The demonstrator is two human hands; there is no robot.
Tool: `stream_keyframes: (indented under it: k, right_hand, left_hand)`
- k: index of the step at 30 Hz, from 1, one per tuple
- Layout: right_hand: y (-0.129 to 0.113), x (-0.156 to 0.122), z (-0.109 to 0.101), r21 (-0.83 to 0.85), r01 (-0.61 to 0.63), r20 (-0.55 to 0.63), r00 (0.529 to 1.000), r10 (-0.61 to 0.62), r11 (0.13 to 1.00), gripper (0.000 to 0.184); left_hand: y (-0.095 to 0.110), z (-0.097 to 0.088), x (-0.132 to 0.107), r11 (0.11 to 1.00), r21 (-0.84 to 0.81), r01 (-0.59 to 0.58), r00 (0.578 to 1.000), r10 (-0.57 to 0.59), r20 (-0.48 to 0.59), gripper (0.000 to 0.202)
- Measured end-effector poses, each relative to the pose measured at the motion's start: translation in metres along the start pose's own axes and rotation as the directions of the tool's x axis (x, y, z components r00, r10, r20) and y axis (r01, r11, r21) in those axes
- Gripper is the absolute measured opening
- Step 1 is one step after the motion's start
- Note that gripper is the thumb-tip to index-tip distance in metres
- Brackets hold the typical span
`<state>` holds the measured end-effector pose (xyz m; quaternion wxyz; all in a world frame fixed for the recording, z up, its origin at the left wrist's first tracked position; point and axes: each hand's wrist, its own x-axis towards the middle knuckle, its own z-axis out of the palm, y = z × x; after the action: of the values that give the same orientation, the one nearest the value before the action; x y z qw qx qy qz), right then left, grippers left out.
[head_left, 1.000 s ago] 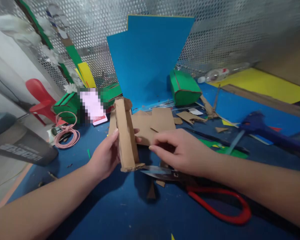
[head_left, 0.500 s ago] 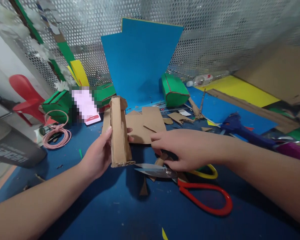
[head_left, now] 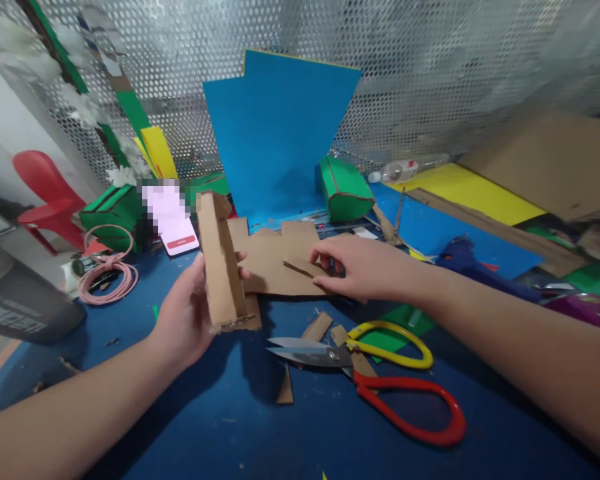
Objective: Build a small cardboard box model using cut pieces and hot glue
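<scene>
My left hand (head_left: pixel 187 300) is closed around a long, folded cardboard piece (head_left: pixel 223 260), held tilted upright with flared ends. Fingertips show past its right side. My right hand (head_left: pixel 350 267) is over a flat cardboard sheet (head_left: pixel 265 263), thumb and forefinger curled but apart. Between them lies the end of a thin cardboard strip (head_left: pixel 297 269), which rests on the sheet. Nearer to me lie scissors (head_left: pixel 333 355) with one yellow and one red handle, blades slightly parted. Small cardboard scraps (head_left: pixel 285 387) are around and under the blades.
A blue board (head_left: pixel 285 133) stands at the back beside a green block (head_left: pixel 347 190). At left are a phone (head_left: pixel 173 213), a pink cord coil (head_left: pixel 109 280) and a grey tumbler (head_left: pixel 23 293). A blue glue gun (head_left: pixel 473 267) and a plastic bottle (head_left: pixel 405 170) are at right.
My right hand has moved away from the scissors, up to the strip on the cardboard sheet. My left hand has shifted slightly left with the folded cardboard piece.
</scene>
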<state>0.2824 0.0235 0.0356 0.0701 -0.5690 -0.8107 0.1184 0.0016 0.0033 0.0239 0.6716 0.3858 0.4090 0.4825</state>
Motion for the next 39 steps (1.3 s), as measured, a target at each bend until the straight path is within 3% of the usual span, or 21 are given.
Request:
stream_keyframes:
  k: [2,4,5,7,10,13,16,19,23,28,35,39]
  right_hand:
    - [0.001,0.001,0.004,0.116,-0.005,-0.012,1.0,0.006,0.993,0.023]
    - [-0.002,0.002,0.007,0.347,-0.005,-0.06,0.998,0.028,0.938,0.026]
    - [-0.004,0.001,0.008,0.49,-0.003,-0.075,0.996,0.045,0.872,0.029]
    - [-0.011,0.0,0.014,0.753,-0.006,-0.068,0.994,0.087,0.657,0.033]
    - [-0.025,-0.003,0.026,0.949,-0.022,-0.015,0.993,0.115,0.314,0.037]
    - [-0.037,-0.008,0.039,0.981,0.039,-0.05,0.997,0.051,0.189,0.037]
    - [-0.043,-0.012,0.048,0.982,0.097,-0.105,0.994,0.041,0.164,0.033]
    - [-0.046,-0.013,0.05,0.981,0.1,-0.112,0.991,0.067,0.164,0.031]
    - [-0.051,-0.014,0.051,0.965,0.102,-0.124,0.989,0.076,0.244,0.034]
    - [-0.057,-0.017,0.053,0.93,0.19,-0.226,0.971,0.081,0.316,0.036]
    - [-0.061,-0.024,0.058,0.866,0.257,-0.288,0.958,0.009,0.429,0.036]
    - [-0.058,-0.023,0.058,0.879,0.246,-0.274,0.962,0.012,0.408,0.032]
  left_hand:
    - [-0.004,-0.002,0.0,0.999,0.035,0.021,0.998,-0.023,0.061,0.048]
    - [-0.01,-0.006,0.0,0.994,0.105,0.039,0.99,-0.052,0.129,0.052]
    - [-0.012,-0.008,0.0,0.989,0.145,0.038,0.985,-0.061,0.159,0.053]
    - [-0.016,-0.012,-0.001,0.975,0.22,0.014,0.976,-0.061,0.208,0.054]
    - [-0.015,-0.015,-0.003,0.949,0.312,-0.053,0.964,-0.033,0.263,0.048]
    - [-0.012,-0.014,-0.005,0.926,0.356,-0.124,0.95,0.008,0.311,0.044]
    - [-0.011,-0.014,-0.006,0.937,0.324,-0.131,0.941,0.015,0.337,0.045]
    - [-0.013,-0.014,-0.005,0.971,0.238,-0.032,0.949,-0.045,0.311,0.048]
    - [-0.014,-0.014,-0.005,0.98,0.185,0.068,0.956,-0.117,0.269,0.049]
    - [-0.015,-0.017,-0.004,0.978,0.202,0.044,0.957,-0.099,0.273,0.053]
    - [-0.016,-0.01,-0.005,0.981,0.184,0.055,0.986,-0.083,0.145,0.038]
    - [-0.01,-0.005,-0.006,0.995,0.019,0.1,0.969,-0.102,0.224,0.044]
